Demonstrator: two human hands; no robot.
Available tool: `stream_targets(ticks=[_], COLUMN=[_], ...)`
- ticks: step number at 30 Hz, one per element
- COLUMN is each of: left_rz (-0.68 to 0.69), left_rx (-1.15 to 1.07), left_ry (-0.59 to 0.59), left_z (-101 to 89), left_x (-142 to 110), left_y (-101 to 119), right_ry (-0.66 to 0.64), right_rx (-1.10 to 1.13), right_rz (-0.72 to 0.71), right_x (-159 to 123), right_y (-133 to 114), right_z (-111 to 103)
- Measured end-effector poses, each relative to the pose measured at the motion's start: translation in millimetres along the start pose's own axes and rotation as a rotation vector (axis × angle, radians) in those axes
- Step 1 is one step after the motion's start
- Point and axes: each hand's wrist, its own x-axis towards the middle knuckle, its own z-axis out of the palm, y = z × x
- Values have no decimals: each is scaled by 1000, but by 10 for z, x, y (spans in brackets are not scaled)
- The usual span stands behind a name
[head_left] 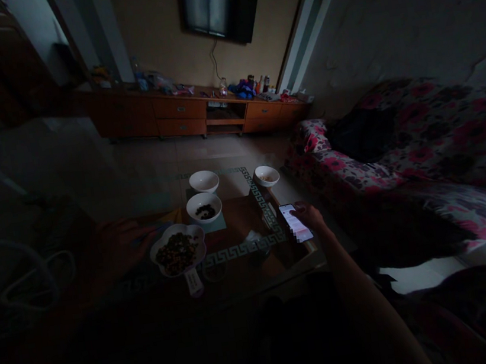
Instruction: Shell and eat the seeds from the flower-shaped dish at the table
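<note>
The room is dim. My right hand (311, 216) rests at the right edge of a lit phone (295, 222) that lies on the glass coffee table (238, 251); its fingers curl against the phone. My left hand (121, 246) lies on the table just left of a scalloped white dish (178, 249) filled with dark mixed bits, fingers stretched toward the dish's rim. Behind the dish stands a white bowl (204, 207) with a few dark pieces in it.
Two more white bowls, one (204, 181) at the table's far side and one (267, 176) at its far right corner. A floral sofa (418, 153) runs along the right. A wooden cabinet (180, 115) and wall-mounted TV (222, 2) stand at the back.
</note>
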Motion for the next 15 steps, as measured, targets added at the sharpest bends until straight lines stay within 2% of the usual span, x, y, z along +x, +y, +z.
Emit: stream_targets(ticks=[3, 6, 12, 15], left_rz=[-28, -20, 11, -48], left_rx=[-17, -7, -20, -61], left_ry=[-18, -1, 51, 19], left_z=[-33, -63, -115, -86], left_x=[7, 29, 73, 62], left_y=[14, 43, 102, 111], right_ry=[-28, -157, -420, -471], right_rx=[79, 218, 326, 377], right_rz=[20, -1, -2, -75], right_x=[-1, -52, -314, -422], right_y=[41, 136, 291, 273], right_z=[-36, -156, -431, -473])
